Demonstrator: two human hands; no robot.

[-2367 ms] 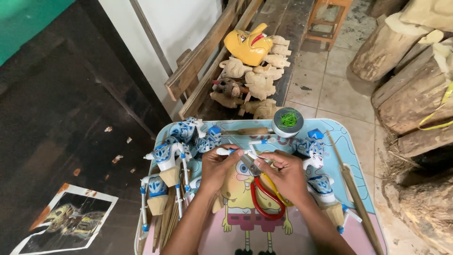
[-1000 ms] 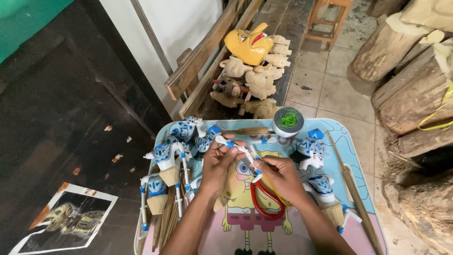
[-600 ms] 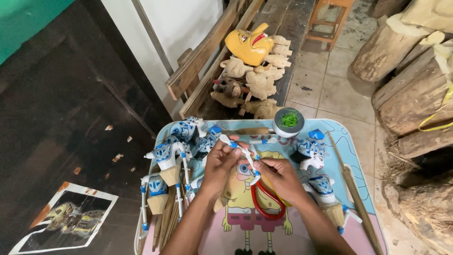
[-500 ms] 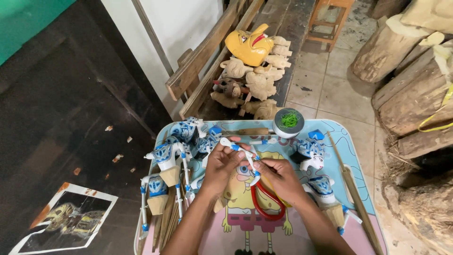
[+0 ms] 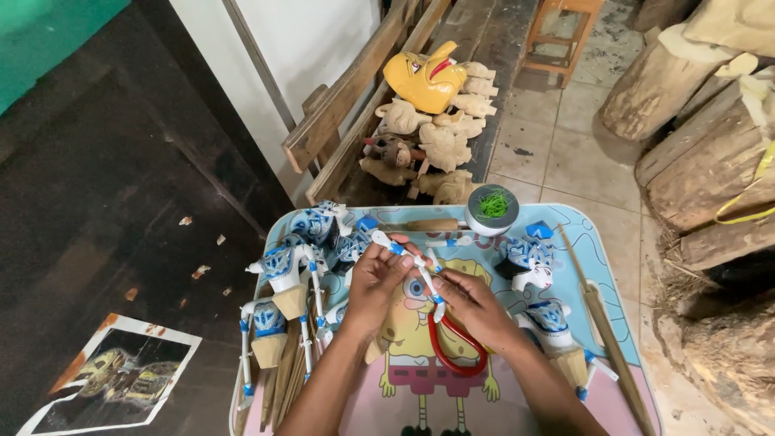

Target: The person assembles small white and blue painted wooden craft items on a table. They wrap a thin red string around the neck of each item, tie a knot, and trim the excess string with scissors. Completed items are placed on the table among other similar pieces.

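Note:
My left hand and my right hand meet over a small cartoon-printed table. Together they hold a thin white puppet arm with blue joints, which runs from the left fingertips down toward the right fingers. Red-handled pliers lie under my right hand. Blue-and-white painted puppet figures on sticks crowd the table's left side, just beside my left hand. More such figures stand to the right of my right hand.
A round tin with green thread and a wooden-handled tool lie at the table's far edge. Long wooden sticks lie along its right side. Unpainted carved figures and a yellow mask are on the floor beyond. Logs sit right. A printed picture lies lower left.
The white puppet arm has tilted and shifted slightly between my fingers. Both hands stay in nearly the same place above the table.

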